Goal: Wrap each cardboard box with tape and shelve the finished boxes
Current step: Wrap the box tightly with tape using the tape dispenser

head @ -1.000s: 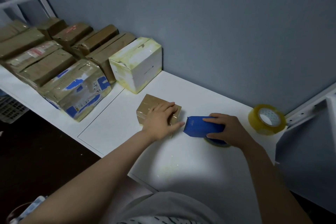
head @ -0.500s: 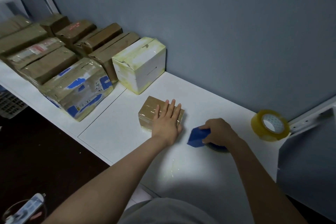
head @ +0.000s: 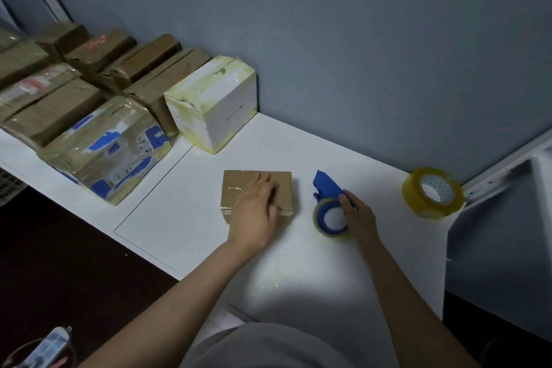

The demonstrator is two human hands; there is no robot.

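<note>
Evidently pinned the small cardboard box [head: 236, 187] to the table [head: 179, 218] with the left hand [head: 257, 212], fingers laid straight and flat across the top and curled round nothing. Probably did so to stop the box sliding and to smooth down the clear tape glinting on its surface. Gripped the blue tape dispenser [head: 327, 188] with the right hand [head: 358, 215], fingers wrapped at the handle beside the loaded roll. Rested the dispenser on the table just to the right of the left hand, close to the box but not touching it, cutter end pointing away from the body. Judged it parked within reach for another strip.

Counted one box under the left hand, one dispenser and one spare tape roll [head: 433, 193]. Found the roll lying flat well beyond the right hand on its outer side, out of the working space.

Counted the taped boxes grouped far to the left of the left hand and pushed against the wall, presumably to free the area between the hands:
- one white box [head: 215, 104], nearest the left hand
- one blue-printed box [head: 110, 146] at the front edge
- at least six brown boxes [head: 50, 110] behind

Could not fix the brown count exactly, given the close packing and the frame's cut at the left. Judged the shelving of the small box not yet done.
</note>
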